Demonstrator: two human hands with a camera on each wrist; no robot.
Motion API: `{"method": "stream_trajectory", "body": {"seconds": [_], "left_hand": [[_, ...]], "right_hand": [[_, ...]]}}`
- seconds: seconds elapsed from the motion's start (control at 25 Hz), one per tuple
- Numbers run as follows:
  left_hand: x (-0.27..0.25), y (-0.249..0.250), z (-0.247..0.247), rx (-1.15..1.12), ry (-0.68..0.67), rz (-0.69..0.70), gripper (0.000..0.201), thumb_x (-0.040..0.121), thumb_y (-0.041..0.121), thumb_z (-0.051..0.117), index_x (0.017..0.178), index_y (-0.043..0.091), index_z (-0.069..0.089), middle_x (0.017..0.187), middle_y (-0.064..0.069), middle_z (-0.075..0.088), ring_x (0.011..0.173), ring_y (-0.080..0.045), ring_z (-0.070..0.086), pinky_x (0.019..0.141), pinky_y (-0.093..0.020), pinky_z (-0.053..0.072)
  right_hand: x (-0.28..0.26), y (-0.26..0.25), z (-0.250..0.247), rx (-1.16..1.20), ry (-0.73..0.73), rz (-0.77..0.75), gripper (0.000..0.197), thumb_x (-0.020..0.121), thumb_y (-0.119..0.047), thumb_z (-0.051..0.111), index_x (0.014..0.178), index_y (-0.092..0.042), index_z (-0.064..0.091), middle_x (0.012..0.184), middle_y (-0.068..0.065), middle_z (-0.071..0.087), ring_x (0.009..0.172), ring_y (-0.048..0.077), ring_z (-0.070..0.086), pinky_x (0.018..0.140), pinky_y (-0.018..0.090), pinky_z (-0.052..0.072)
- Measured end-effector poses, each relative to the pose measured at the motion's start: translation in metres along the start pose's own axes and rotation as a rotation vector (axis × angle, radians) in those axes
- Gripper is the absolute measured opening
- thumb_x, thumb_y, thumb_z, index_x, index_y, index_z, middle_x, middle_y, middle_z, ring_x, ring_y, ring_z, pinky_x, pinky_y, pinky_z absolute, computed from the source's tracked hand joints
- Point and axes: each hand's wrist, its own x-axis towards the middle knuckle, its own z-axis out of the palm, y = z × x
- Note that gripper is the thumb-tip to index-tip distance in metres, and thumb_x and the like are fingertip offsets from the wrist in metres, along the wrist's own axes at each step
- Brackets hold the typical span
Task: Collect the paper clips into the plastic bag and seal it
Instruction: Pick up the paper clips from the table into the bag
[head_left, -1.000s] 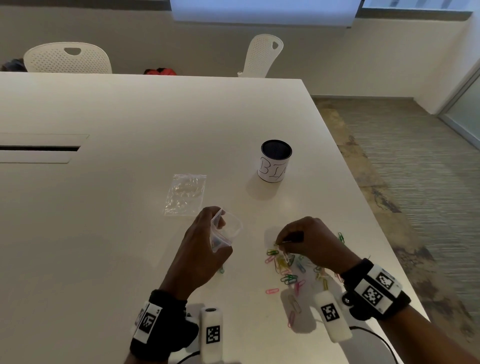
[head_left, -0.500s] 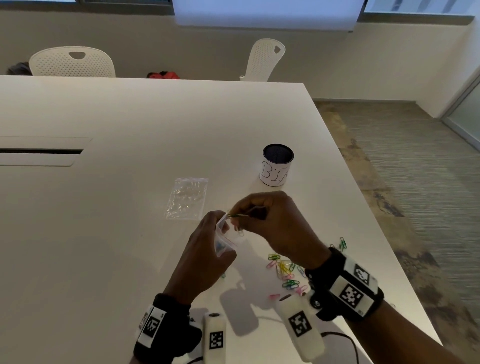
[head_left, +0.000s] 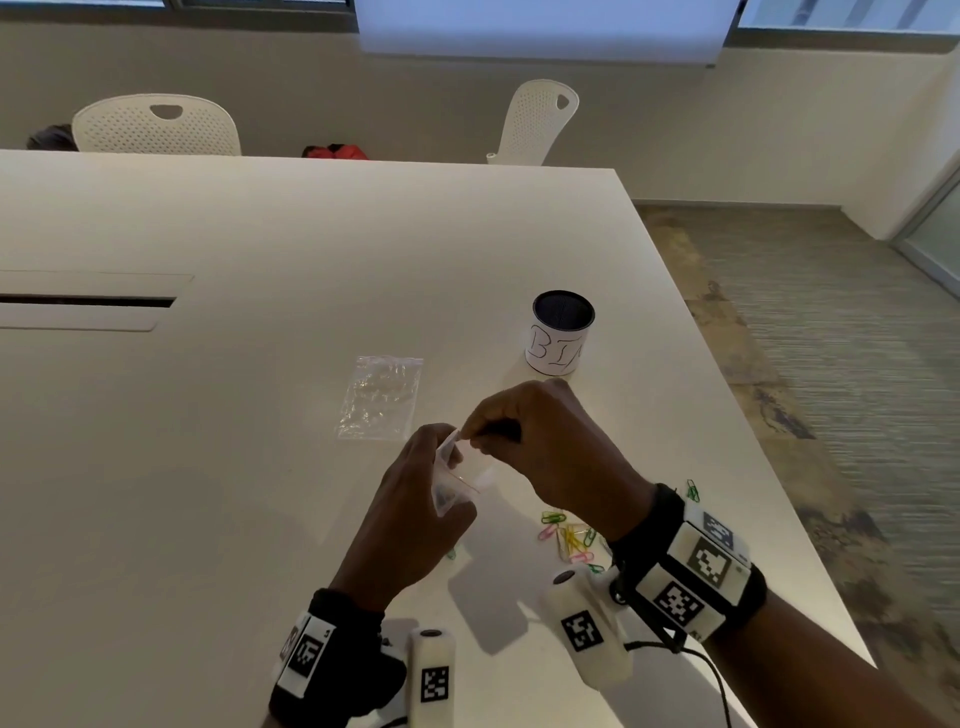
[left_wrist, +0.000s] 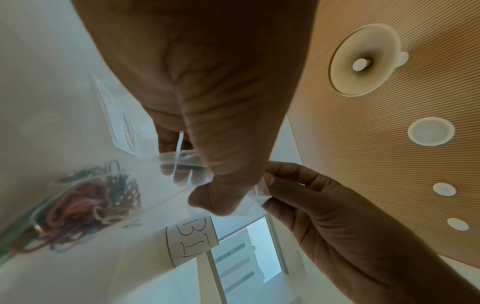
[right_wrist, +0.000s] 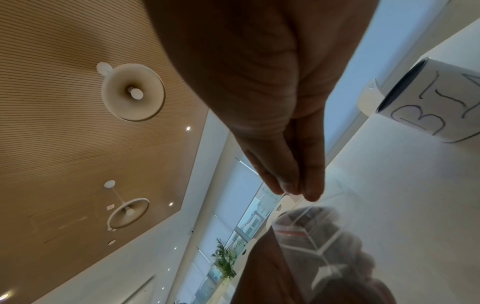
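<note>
My left hand (head_left: 447, 447) holds a small clear plastic bag (head_left: 460, 486) upright above the white table (head_left: 234, 467). The left wrist view shows several coloured paper clips (left_wrist: 91, 203) lying inside the bag (left_wrist: 161, 181), with my left thumb (left_wrist: 215, 201) on its top edge. My right hand (head_left: 475, 434) pinches the bag's rim from the other side; thumb and forefinger (left_wrist: 267, 189) close on clear plastic. In the right wrist view my fingertips (right_wrist: 296, 191) meet just above the bag (right_wrist: 311, 236). Several loose clips (head_left: 569, 538) lie on the table under my right wrist.
A cup marked BIN (head_left: 558, 343) stands behind my hands. A second clear bag (head_left: 382, 397) lies flat to the left of it. One green clip (head_left: 692, 491) lies near the table's right edge. A cable slot (head_left: 88, 301) is at far left.
My right hand rose from the clip pile to the bag's mouth, held clips over it half a second ago, and now pinches the rim. The left hand kept hold of the bag.
</note>
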Motion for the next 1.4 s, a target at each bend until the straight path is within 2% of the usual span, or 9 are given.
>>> {"method": "stream_trajectory", "body": {"seconds": [0.2, 0.36, 0.52, 0.64, 0.92, 1.04, 1.12, 1.2, 1.4], "left_hand": [[-0.001, -0.001, -0.001, -0.031, -0.001, 0.015, 0.055, 0.077, 0.009, 0.074, 0.122, 0.027, 0.047, 0.108, 0.008, 0.058, 0.099, -0.013, 0.061, 0.080, -0.008, 0.045], [0.000, -0.002, -0.001, -0.021, 0.001, 0.006, 0.057, 0.076, 0.008, 0.074, 0.121, 0.031, 0.047, 0.107, 0.009, 0.059, 0.099, -0.014, 0.062, 0.080, -0.017, 0.048], [0.001, -0.002, 0.000, -0.016, -0.001, -0.004, 0.057, 0.076, 0.007, 0.073, 0.121, 0.031, 0.047, 0.107, 0.010, 0.059, 0.100, -0.012, 0.061, 0.080, -0.013, 0.045], [0.000, -0.001, 0.001, -0.012, -0.002, -0.008, 0.059, 0.077, 0.007, 0.074, 0.124, 0.031, 0.047, 0.108, 0.011, 0.059, 0.101, -0.009, 0.061, 0.080, -0.010, 0.044], [-0.001, -0.002, 0.001, 0.006, 0.013, -0.012, 0.060, 0.077, 0.007, 0.075, 0.124, 0.031, 0.046, 0.108, 0.011, 0.060, 0.100, -0.009, 0.061, 0.079, -0.009, 0.044], [-0.001, -0.002, 0.001, 0.004, 0.015, -0.017, 0.060, 0.077, 0.007, 0.075, 0.124, 0.031, 0.047, 0.108, 0.011, 0.060, 0.099, -0.010, 0.061, 0.078, -0.009, 0.043], [-0.001, -0.002, 0.000, 0.004, 0.015, -0.015, 0.060, 0.077, 0.007, 0.076, 0.124, 0.031, 0.047, 0.108, 0.011, 0.060, 0.099, -0.010, 0.061, 0.078, -0.010, 0.043], [-0.002, -0.002, 0.001, 0.001, 0.013, -0.012, 0.060, 0.077, 0.007, 0.075, 0.123, 0.032, 0.047, 0.107, 0.011, 0.059, 0.098, -0.011, 0.061, 0.079, -0.012, 0.044], [-0.001, -0.003, 0.001, 0.004, 0.010, -0.016, 0.062, 0.077, 0.007, 0.075, 0.126, 0.032, 0.047, 0.109, 0.011, 0.060, 0.099, -0.011, 0.061, 0.080, -0.012, 0.045]], "right_hand": [[-0.020, 0.034, -0.018, 0.016, 0.077, 0.119, 0.013, 0.088, -0.004, 0.077, 0.096, -0.013, 0.081, 0.084, -0.002, 0.079, 0.074, 0.003, 0.072, 0.077, 0.022, 0.061], [-0.052, 0.073, -0.015, -0.092, -0.137, 0.196, 0.018, 0.092, -0.015, 0.075, 0.110, -0.018, 0.076, 0.107, -0.004, 0.075, 0.089, 0.003, 0.069, 0.083, 0.031, 0.062], [-0.078, 0.090, -0.005, -0.128, -0.392, 0.227, 0.064, 0.082, -0.036, 0.081, 0.141, -0.025, 0.057, 0.146, -0.014, 0.051, 0.124, -0.002, 0.048, 0.104, 0.019, 0.044], [-0.087, 0.093, 0.001, -0.125, -0.502, 0.157, 0.081, 0.077, -0.039, 0.085, 0.149, -0.029, 0.048, 0.152, -0.018, 0.041, 0.131, -0.004, 0.036, 0.105, 0.014, 0.035], [-0.098, 0.101, 0.002, -0.213, -0.482, 0.048, 0.031, 0.090, -0.034, 0.075, 0.119, -0.027, 0.068, 0.126, -0.012, 0.056, 0.111, 0.003, 0.051, 0.093, 0.029, 0.056], [-0.102, 0.098, -0.004, -0.232, -0.514, 0.076, 0.056, 0.088, -0.050, 0.073, 0.139, -0.039, 0.054, 0.141, -0.015, 0.045, 0.121, 0.000, 0.046, 0.090, 0.016, 0.051], [-0.105, 0.097, -0.007, -0.325, -0.545, 0.063, 0.069, 0.085, -0.055, 0.072, 0.147, -0.047, 0.042, 0.151, -0.016, 0.037, 0.130, 0.002, 0.040, 0.098, 0.019, 0.047], [-0.109, 0.096, -0.008, -0.402, -0.562, 0.041, 0.066, 0.089, -0.049, 0.071, 0.148, -0.047, 0.042, 0.155, -0.014, 0.035, 0.134, 0.006, 0.039, 0.102, 0.024, 0.048], [-0.115, 0.092, -0.004, -0.399, -0.504, 0.006, 0.039, 0.100, -0.034, 0.060, 0.139, -0.038, 0.056, 0.148, -0.010, 0.046, 0.129, 0.006, 0.047, 0.098, 0.018, 0.048]]}}
